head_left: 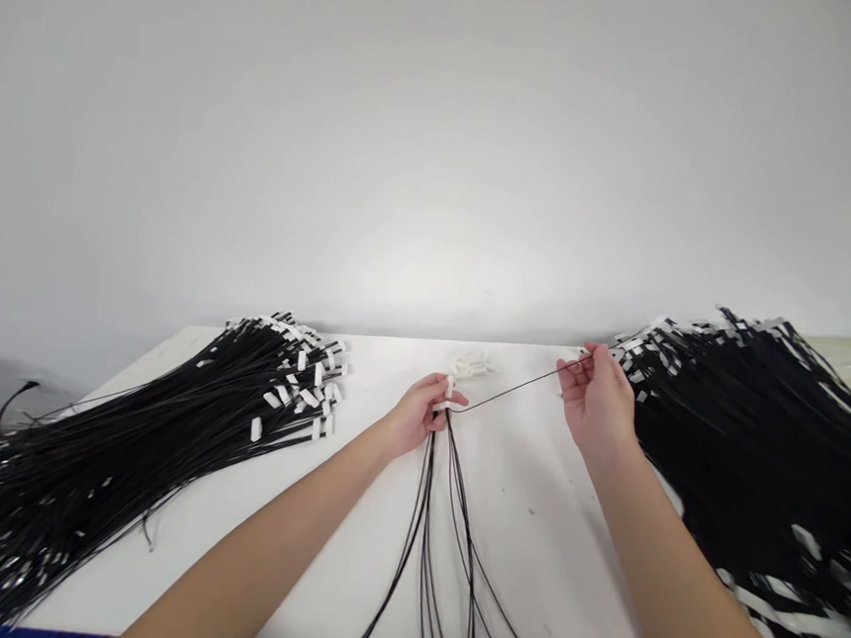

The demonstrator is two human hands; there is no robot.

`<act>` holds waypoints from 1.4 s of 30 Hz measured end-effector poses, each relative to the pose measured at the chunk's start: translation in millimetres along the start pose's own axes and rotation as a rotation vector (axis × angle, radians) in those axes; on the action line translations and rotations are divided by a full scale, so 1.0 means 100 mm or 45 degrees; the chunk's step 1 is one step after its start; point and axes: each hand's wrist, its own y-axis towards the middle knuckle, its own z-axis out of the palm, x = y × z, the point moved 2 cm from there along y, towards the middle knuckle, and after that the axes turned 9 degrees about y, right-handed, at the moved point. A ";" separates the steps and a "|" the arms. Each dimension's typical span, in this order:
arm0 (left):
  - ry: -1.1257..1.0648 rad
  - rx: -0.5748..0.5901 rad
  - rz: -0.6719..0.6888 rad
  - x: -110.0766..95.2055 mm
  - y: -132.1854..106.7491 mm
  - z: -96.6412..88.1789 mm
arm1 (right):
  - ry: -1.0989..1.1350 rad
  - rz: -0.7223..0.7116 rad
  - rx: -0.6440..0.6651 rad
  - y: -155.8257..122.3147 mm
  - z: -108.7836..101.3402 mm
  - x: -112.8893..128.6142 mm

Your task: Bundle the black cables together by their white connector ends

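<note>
Near the middle of the table, my left hand [424,413] pinches a small white connector [450,389]. Several thin black wires [429,518] hang down from it, fanning out over the table's front edge. To the right, my right hand [598,394] has its thumb and forefinger closed on one thin black wire [520,385], the other fingers loosely curled. That wire runs taut, slanting up from beside the connector to my right fingertips. Whether its end is inside the connector I cannot tell.
Loose white connectors [472,365] lie in a small pile behind my left hand. A big bundle of black wires with white connectors [185,417] covers the left side. Another large bundle [749,447] spreads over the right. The white table [519,526] meets a pale wall [439,161].
</note>
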 end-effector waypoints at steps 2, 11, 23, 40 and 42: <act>-0.005 0.017 -0.011 0.00 0.00 0.00 | -0.002 -0.019 0.007 0.02 -0.01 0.03; -0.047 0.040 0.007 -0.05 -0.04 0.04 | -1.060 -0.236 0.623 -0.36 0.16 -0.14; -0.115 0.043 0.011 -0.11 -0.09 0.07 | -1.167 -0.381 0.698 -0.52 0.22 -0.14; -0.032 0.075 0.068 -0.10 -0.09 0.09 | -1.600 -1.057 0.924 -0.53 0.16 -0.16; -0.002 0.084 0.070 -0.09 -0.09 0.09 | -1.709 -1.171 0.928 -0.53 0.14 -0.18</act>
